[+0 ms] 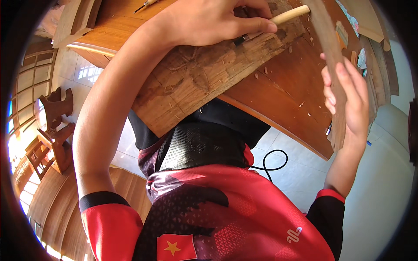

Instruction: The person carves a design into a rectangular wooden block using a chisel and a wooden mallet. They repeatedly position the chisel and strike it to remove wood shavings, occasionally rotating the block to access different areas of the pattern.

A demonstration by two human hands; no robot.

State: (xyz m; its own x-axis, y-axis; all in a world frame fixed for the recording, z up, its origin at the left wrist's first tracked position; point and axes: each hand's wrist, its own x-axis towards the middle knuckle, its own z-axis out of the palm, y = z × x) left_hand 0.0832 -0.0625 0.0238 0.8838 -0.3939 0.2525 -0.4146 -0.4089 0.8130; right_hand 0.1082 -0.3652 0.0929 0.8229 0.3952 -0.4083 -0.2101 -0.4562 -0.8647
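Head view: a person in a red and black jersey leans over a reddish-brown wooden bench, working a rough, pale slab of wood that lies across the bench's near edge and overhangs it toward the body. Faint curved lines are scored into the slab's face, and small chips lie scattered on the slab and on the bench beside it.

The left hand is closed around a chisel with a light wooden handle; the dark blade end meets the slab's upper surface just under the thumb, while the handle slants up and to the right.

The right hand is raised beside the bench's right side, fingers wrapped about a long, flat strip of brown wood held nearly upright, its upper end reaching above the chisel handle.

More wood pieces lie along the far right of the bench. A black cable loops on the pale tiled floor below. At left, carved wooden furniture stands by a sunlit window.
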